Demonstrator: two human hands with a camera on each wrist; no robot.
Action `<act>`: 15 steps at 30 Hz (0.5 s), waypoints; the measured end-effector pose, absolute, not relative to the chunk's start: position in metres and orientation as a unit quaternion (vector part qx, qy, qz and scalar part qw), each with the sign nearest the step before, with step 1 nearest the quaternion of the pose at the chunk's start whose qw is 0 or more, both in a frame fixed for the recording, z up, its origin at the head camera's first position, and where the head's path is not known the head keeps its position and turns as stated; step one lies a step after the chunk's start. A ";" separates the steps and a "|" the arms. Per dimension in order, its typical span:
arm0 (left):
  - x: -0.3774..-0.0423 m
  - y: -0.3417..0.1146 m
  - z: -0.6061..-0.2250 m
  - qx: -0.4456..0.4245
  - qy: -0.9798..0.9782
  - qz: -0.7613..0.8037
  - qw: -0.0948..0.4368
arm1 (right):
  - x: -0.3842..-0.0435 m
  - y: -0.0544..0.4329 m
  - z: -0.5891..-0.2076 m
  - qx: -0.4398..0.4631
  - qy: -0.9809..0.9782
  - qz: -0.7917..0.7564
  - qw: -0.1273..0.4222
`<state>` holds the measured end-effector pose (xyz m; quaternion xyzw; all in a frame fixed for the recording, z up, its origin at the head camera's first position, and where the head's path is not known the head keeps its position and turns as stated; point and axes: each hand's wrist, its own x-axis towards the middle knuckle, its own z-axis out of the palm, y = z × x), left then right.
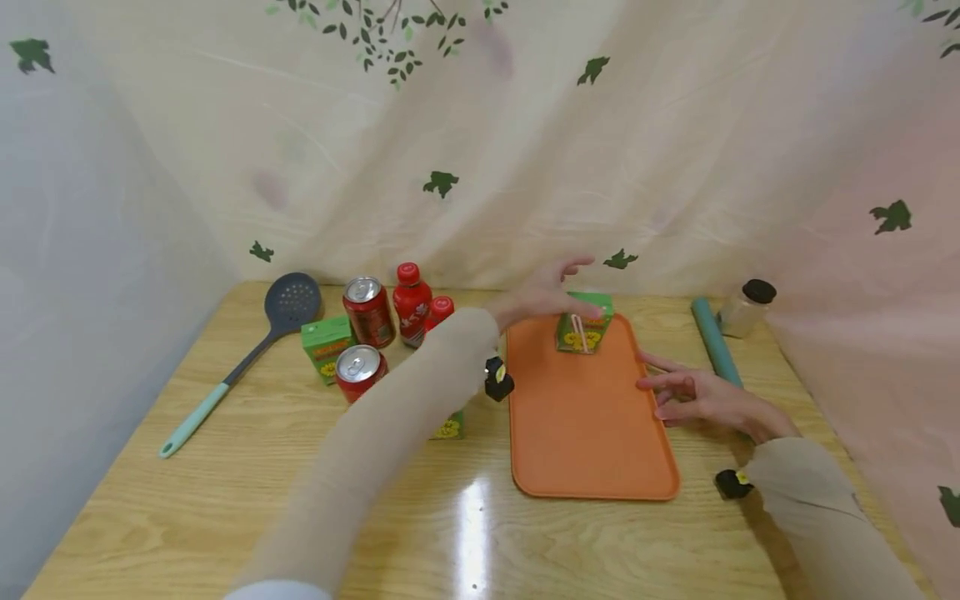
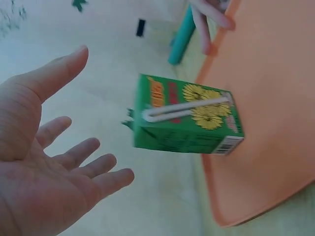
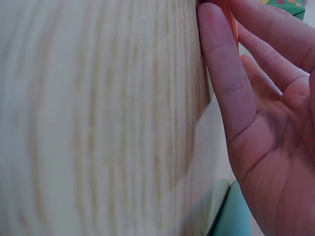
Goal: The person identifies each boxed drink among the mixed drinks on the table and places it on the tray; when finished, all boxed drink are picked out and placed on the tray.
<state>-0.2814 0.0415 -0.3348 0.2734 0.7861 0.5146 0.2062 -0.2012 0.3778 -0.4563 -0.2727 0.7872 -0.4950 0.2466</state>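
Observation:
A green juice box (image 1: 588, 327) with a white straw and yellow flowers stands upright near the far end of an orange tray (image 1: 592, 433). My left hand (image 1: 546, 293) reaches over from the left, behind the box in the head view. In the left wrist view, this hand (image 2: 64, 157) has its thumb and fingers spread, with a gap to the juice box (image 2: 189, 115). At the tray's right rim is my right hand (image 1: 697, 396), fingertips touching the edge. The right wrist view shows its thumb (image 3: 224, 73) fairly straight beside the orange rim.
Left of the tray stand red cans (image 1: 368, 312), red bottles (image 1: 412, 304) and another green juice box (image 1: 327, 346), some partly behind my left arm. A slotted spoon (image 1: 247, 358) lies far left. Right of the tray are a teal roll (image 1: 714, 342) and a black-lidded jar (image 1: 745, 308).

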 end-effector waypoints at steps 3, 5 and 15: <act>-0.267 0.026 -0.315 0.329 0.787 0.487 0.188 | -0.201 0.376 -0.457 -0.275 0.788 -0.493 0.245; -0.256 0.012 -0.304 0.362 0.777 0.482 0.183 | -0.201 0.375 -0.457 -0.277 0.787 -0.494 0.244; -0.216 -0.085 -0.273 0.441 0.738 0.498 0.114 | -0.201 0.379 -0.457 -0.258 0.812 -0.466 0.239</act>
